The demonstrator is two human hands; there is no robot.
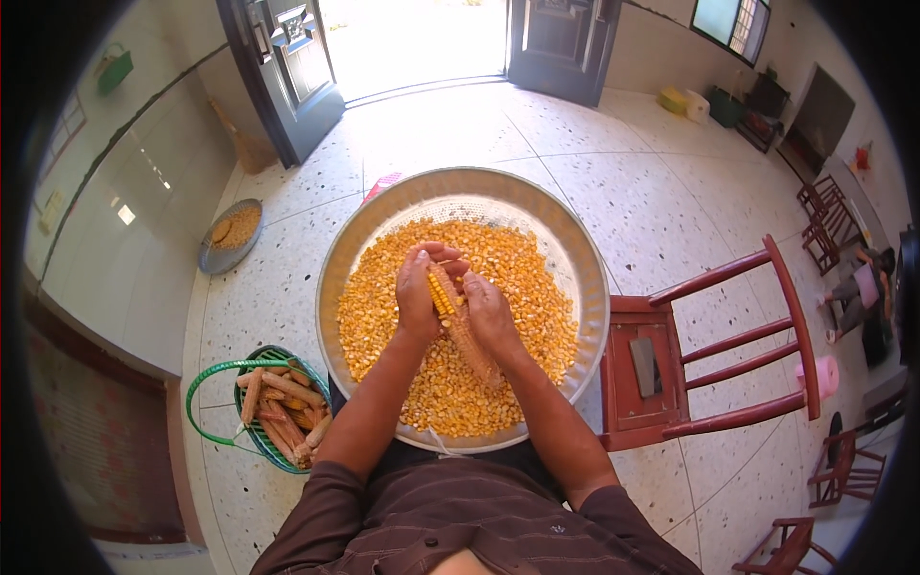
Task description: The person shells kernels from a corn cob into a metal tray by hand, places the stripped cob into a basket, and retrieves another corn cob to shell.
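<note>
A wide, round metal pan [460, 180] lies before me, its bottom spread with loose yellow corn kernels [496, 248]. Above them I hold a partly shelled corn cob [471, 338] in both hands. A band of yellow kernels is left along its upper left side; the rest is bare and pinkish. My left hand [420, 295] wraps the kernel side, fingers curled over the far end. My right hand [489, 309] grips the cob from the right, thumb near the remaining rows. Parts of the cob are hidden by my fingers.
Left of the pan, a green basket [198, 388] holds several bare cobs [284, 388]. A basin [215, 262] of kernels stands farther off. On the right, a red wooden chair [679, 366] touches or nearly touches the pan. A person [859, 287] sits far right. Double doors [305, 93] stand open ahead.
</note>
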